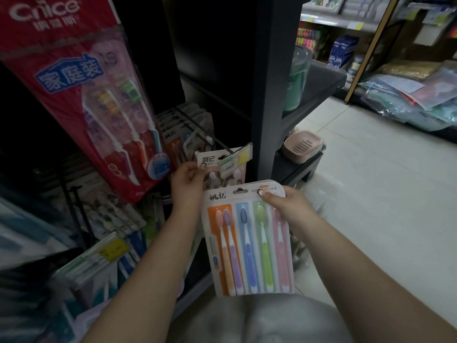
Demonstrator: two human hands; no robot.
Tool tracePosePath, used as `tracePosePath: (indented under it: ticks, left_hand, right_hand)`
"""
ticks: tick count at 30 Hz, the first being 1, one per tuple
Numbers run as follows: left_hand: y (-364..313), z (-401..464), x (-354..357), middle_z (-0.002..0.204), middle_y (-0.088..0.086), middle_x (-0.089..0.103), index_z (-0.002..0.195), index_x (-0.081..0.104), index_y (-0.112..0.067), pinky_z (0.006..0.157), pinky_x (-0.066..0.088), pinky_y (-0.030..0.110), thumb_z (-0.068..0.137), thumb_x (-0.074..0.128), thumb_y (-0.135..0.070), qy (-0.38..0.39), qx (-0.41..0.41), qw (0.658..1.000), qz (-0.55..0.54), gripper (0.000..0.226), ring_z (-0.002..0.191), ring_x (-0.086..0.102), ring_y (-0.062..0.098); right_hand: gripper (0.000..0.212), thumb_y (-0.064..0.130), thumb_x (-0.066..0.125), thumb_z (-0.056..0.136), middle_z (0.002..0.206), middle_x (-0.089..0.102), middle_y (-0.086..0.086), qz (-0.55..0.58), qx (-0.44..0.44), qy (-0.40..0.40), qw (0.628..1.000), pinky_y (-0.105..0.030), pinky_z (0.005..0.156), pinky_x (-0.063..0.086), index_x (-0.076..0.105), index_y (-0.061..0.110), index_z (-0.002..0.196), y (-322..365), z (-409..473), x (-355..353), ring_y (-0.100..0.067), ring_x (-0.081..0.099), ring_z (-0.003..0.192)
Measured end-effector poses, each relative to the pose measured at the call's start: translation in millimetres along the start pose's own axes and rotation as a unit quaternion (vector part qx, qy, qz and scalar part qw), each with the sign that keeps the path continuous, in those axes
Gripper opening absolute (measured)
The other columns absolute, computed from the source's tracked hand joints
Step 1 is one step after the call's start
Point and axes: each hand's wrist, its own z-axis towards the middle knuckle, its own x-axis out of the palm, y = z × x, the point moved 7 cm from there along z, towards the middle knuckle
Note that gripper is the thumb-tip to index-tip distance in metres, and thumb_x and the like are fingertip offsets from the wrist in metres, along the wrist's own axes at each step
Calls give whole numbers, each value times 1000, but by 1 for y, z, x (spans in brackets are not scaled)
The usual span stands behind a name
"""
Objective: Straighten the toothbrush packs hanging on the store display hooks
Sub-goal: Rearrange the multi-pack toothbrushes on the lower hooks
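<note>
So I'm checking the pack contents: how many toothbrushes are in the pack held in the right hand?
5. In the multicolour pack, left to right: orange and purple together in the orange panel, then blue, green, and pink, partly under the right hand.

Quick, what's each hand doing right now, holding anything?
Left hand: pinches the top of a white toothbrush pack hanging on the display hook.
Right hand: grips the colourful five-brush pack at its top edge.

multicolour toothbrush pack (248,243) (off hook), white pack (217,167) hanging
</note>
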Motion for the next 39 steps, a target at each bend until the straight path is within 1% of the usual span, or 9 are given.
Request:
tracePosePath:
  ticks: [4,8,12,15,21,26,30,35,39]
  left_hand:
    - [-8,-14,15,91,3,69,102,65,-9,70,55,27,93,51,-11,36,-7,999,-3,17,82,66,16]
    - [-8,-24,24,85,-4,68,88,64,-22,58,53,16,94,52,-16,68,-20,997,3,15,77,65,10]
    - [3,-27,15,83,-3,66,90,63,-16,52,48,10,94,52,-14,57,-27,997,32,12,73,63,8]
    - [16,-34,-3,78,-2,65,80,60,-20,49,47,17,95,50,-14,30,-45,998,46,19,66,60,9]
    - [42,-52,-64,88,1,67,81,60,-23,84,53,43,96,47,-18,-57,-123,989,55,20,84,63,22]
    - [50,-77,-115,92,2,62,97,59,-17,87,48,33,96,47,-26,-141,-175,973,51,15,84,58,20]
    - [42,-99,-147,74,4,50,65,46,-14,77,35,28,97,43,-12,-160,-171,969,74,32,79,48,21]
    - [31,-119,-182,99,4,61,104,60,-13,70,46,26,94,49,-7,-232,-121,965,-19,16,82,58,14]
    - [26,-120,-197,86,0,64,89,61,-17,51,50,13,94,43,2,-217,-101,970,-32,26,75,60,11]
  right_hand:
    - [10,20,72,79,84,73,-9,-28,-11,-2,1000,-34,76,54,69,14,86,-1,-2,-14,-23,69,75]
    - [21,23,72,78,84,75,-8,-47,6,24,999,-38,81,54,70,11,95,-5,-2,-21,-25,71,79]
    - [24,22,71,79,87,74,-10,-35,15,36,999,-41,83,54,68,9,99,-4,-1,-21,-26,71,80]
    - [30,21,69,80,92,74,-13,-14,24,39,999,-42,85,54,66,6,105,-6,0,-23,-29,70,85]
    - [46,26,75,69,96,72,-19,9,30,57,998,-43,84,53,64,3,107,-6,3,-22,-34,69,88]
    - [82,42,90,37,95,72,-19,3,39,89,995,-39,74,58,65,4,106,-13,6,-11,-33,70,85]
    - [73,39,86,46,95,71,-22,29,30,101,994,-35,64,60,65,1,105,-11,7,-3,-30,71,77]
    - [79,40,89,40,91,72,-21,15,26,121,992,-33,61,58,65,0,103,-10,7,12,-29,71,76]
    - [66,34,82,50,86,73,-19,6,43,129,991,-36,62,59,64,-1,104,-8,8,28,-28,71,72]
